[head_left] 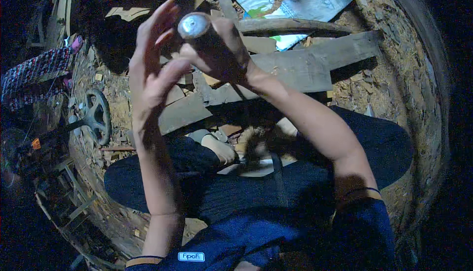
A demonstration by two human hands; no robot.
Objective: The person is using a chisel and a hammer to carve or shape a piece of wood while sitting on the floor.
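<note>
My right hand (224,44) is raised in front of me, its fingers wrapped round a tool with a round, shiny metal end (193,26). That end points up toward me, so the tool's length and kind are hidden behind it. My left hand (153,71) is held up just left of the metal end, fingers and thumb spread, with nothing in it. A gap shows between its fingertips and the tool. Below and beyond both hands, grey wooden boards (300,69) lie across one another on the ground.
Past the boards lie a curved wooden piece (295,26) and a blue and white printed sack (300,0). Wood chips cover the ground. A spoked handwheel (98,116) stands at left, near a striped woven cloth (37,74). My bare foot (217,148) rests close to the boards.
</note>
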